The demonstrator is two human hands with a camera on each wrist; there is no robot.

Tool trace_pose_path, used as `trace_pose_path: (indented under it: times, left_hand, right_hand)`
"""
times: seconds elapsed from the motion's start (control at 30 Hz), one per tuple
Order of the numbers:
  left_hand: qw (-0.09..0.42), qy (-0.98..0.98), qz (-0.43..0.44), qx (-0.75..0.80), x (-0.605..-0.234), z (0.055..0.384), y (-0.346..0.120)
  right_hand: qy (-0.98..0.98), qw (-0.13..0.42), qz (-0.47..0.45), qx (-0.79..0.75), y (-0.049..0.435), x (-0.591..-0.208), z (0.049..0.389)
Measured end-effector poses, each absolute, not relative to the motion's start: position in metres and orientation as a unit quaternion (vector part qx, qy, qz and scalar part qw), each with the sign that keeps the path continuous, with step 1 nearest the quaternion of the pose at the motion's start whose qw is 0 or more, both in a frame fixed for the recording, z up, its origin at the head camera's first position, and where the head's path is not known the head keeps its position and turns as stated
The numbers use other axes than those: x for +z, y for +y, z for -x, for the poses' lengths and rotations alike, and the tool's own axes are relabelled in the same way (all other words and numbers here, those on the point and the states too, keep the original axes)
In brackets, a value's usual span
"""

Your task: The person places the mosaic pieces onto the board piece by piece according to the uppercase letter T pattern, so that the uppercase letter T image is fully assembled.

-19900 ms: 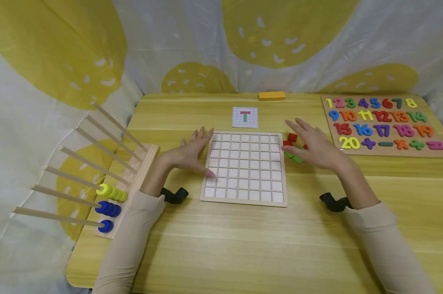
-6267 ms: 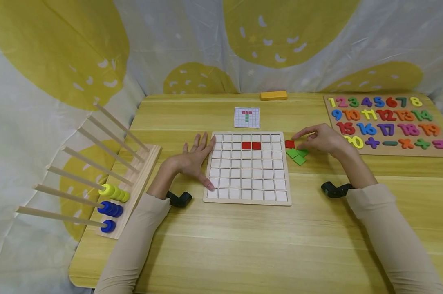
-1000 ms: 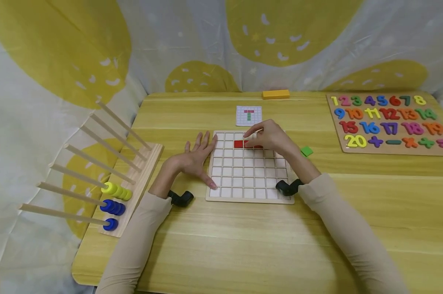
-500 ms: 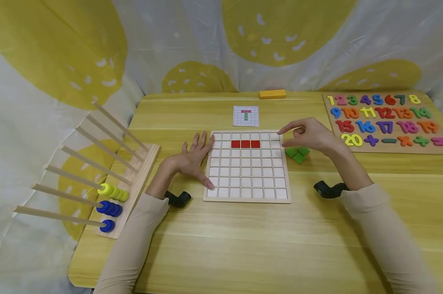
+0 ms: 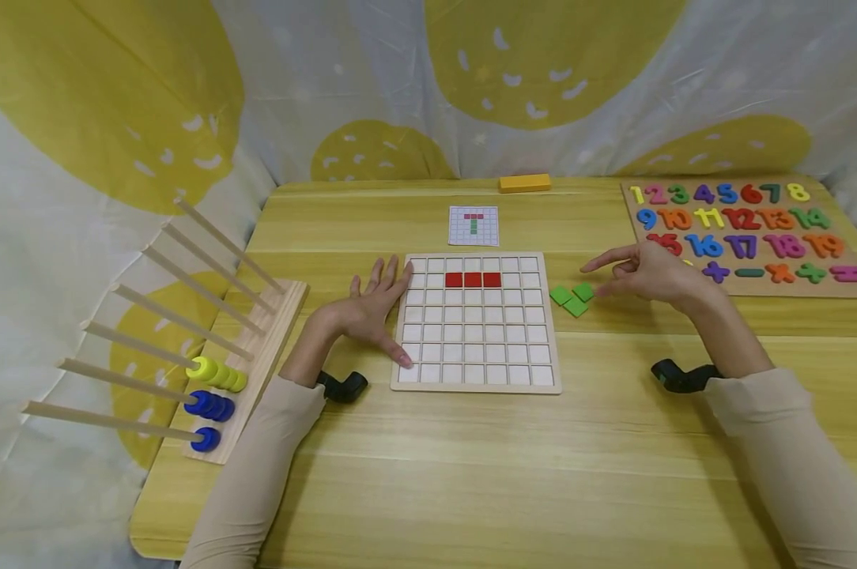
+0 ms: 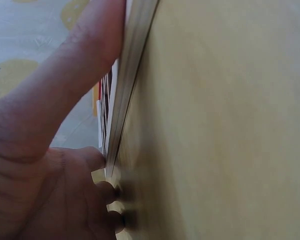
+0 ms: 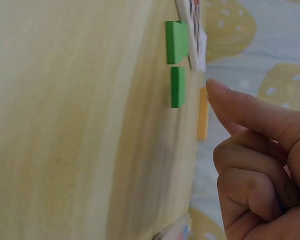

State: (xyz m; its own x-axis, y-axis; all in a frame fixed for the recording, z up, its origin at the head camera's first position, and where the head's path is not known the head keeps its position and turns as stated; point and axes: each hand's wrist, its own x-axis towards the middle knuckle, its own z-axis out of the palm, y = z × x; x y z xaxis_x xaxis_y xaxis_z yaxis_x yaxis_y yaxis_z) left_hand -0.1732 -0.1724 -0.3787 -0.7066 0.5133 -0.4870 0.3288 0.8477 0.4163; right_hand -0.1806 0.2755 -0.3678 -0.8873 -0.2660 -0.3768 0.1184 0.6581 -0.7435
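A white-squared wooden grid board (image 5: 475, 336) lies mid-table in the head view. Three red square tiles (image 5: 473, 280) sit side by side in its second row. My left hand (image 5: 368, 314) rests spread along the board's left side, thumb on its near left corner; the left wrist view shows that thumb (image 6: 75, 70) on the board's edge (image 6: 125, 85). Three green square tiles (image 5: 575, 306) lie on the table to the board's right. My right hand (image 5: 652, 275) hovers just right of them, index finger and thumb extended and apart, other fingers curled, holding nothing.
A card with a red and green T pattern (image 5: 463, 235) lies beyond the board. An orange block (image 5: 524, 183) sits at the table's back edge. At right is a number puzzle board (image 5: 763, 288); at left, a peg rack with yellow and blue beads (image 5: 275, 336).
Red tiles from the pile now sit in the board's second row. My right hand has moved off them to the right, beside the green tiles. The left hand stays at the board.
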Motion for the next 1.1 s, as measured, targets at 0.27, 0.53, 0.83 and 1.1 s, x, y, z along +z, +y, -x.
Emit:
trace_pose_path:
  times: [0.27, 0.53, 0.83, 1.1]
  left_hand:
    - [0.308, 0.911, -0.228, 0.151, -0.3772, 0.1716, -0.1719]
    - [0.305, 0.912, -0.230, 0.150, -0.3767, 0.1711, -0.1725]
    - [0.307, 0.912, -0.229, 0.150, -0.3762, 0.1718, -0.1720]
    - [0.309, 0.911, -0.228, 0.148, -0.3759, 0.1719, -0.1713]
  right_hand:
    - [0.868, 0.259, 0.057, -0.421, 0.2773, -0.3768, 0.1817]
    - [0.857, 0.278, 0.068, -0.428, 0.2774, -0.3765, 0.1827]
    - [0.854, 0.285, 0.067, -0.430, 0.2791, -0.3772, 0.1848]
    - [0.863, 0.277, 0.060, -0.418, 0.2788, -0.3789, 0.1865]
